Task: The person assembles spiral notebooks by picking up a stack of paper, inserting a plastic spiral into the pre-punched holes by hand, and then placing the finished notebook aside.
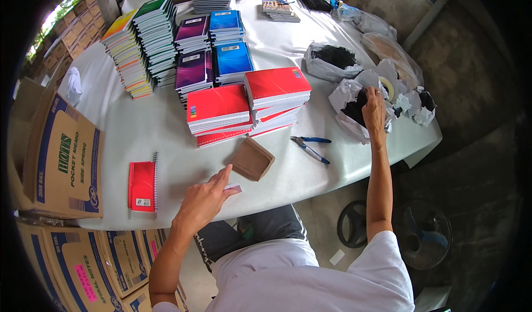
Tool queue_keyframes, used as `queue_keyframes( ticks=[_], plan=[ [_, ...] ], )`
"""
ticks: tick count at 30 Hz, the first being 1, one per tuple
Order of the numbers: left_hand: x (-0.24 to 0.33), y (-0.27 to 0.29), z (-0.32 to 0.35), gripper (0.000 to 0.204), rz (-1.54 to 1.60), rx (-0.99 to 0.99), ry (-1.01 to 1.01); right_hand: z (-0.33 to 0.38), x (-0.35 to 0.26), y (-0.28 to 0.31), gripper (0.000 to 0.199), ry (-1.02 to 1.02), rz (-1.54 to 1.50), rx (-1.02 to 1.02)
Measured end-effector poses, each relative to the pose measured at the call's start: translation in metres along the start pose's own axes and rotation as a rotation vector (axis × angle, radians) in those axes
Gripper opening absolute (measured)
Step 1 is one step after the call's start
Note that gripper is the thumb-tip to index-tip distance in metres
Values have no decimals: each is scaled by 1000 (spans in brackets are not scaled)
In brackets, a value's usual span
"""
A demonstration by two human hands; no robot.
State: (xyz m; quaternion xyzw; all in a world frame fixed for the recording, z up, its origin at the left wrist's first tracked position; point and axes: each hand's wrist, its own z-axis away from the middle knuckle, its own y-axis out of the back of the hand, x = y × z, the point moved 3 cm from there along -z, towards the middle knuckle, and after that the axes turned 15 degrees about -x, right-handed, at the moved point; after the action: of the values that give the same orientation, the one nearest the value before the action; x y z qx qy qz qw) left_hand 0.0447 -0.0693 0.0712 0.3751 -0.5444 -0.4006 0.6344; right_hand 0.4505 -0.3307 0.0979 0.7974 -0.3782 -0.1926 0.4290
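Note:
My right hand (374, 111) reaches into a white paper-lined bag (350, 125) of thin black pieces (354, 110). Its fingers are drawn together, and their tips are partly hidden. Over the table's front edge is my left hand (203, 199), with its fingers stretched forward and the thumb apart. A small pale pinkish slip (233, 190) shows by that thumb; whether it is held I cannot tell. Just beyond the left fingertips lies a shallow brown tray (252, 159). A red spiral notebook (142, 187), its wire sticking out past both ends, rests left of that hand.
Blue-handled cutters (312, 147) lie right of the tray. Behind it stand stacked red notebooks (219, 106), then purple (194, 70), blue (234, 60), green (155, 32) and yellow (123, 52) stacks. An open carton (66, 151) borders the left side; a tape roll (387, 89) sits among the bags.

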Motion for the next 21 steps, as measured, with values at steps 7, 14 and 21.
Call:
queue_keyframes(
  ticks=[7, 14, 21],
  plan=[
    [4, 3, 1, 56, -110, 46, 74, 33, -139, 74, 30, 274, -447, -77],
    [5, 2, 0, 55, -120, 16, 117, 111, -246, 51, 28, 333, -1189, -729],
    [1, -1, 0, 56, -143, 48, 63, 107, -250, 39, 25, 335, -1273, -793]
  ],
)
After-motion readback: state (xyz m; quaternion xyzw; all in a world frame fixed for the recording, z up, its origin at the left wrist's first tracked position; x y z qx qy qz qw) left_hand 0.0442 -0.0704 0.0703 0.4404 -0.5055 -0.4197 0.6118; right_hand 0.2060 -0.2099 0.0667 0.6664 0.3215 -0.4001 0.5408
